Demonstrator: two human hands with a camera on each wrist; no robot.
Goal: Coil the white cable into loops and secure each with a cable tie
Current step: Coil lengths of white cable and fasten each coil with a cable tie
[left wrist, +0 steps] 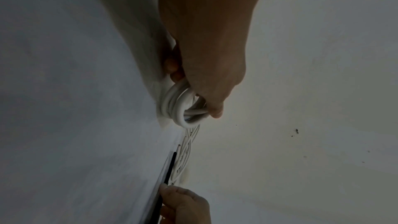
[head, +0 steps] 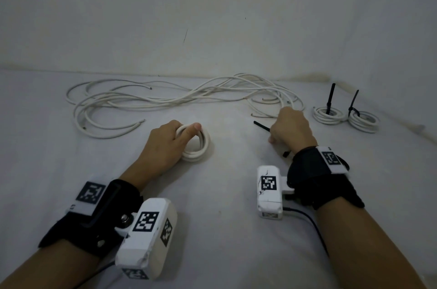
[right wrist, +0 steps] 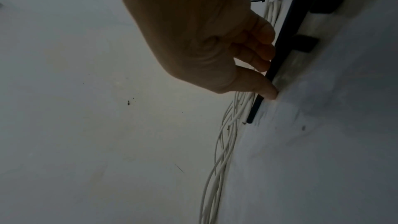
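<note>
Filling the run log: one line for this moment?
left hand: holds coiled cable | right hand: picking black cable tie off surface | tied coils: two, far right | loose cable: behind

Dim, grainy, soft-edged wide-angle views

left wrist: had a black strap [head: 99, 213] with a white patch carrying a black square-code marker [head: 91, 193], lower left of the head view
left camera: chunky white box [head: 147, 236], coded markers on top, side and near end, silver bolt on the mount
right wrist: same black strap [head: 316, 177], white marker patch [head: 331, 158]
right camera: white box [head: 269, 190], one marker, thin black cable [head: 312, 222] trailing off it
arms: bare, no sleeves
</note>
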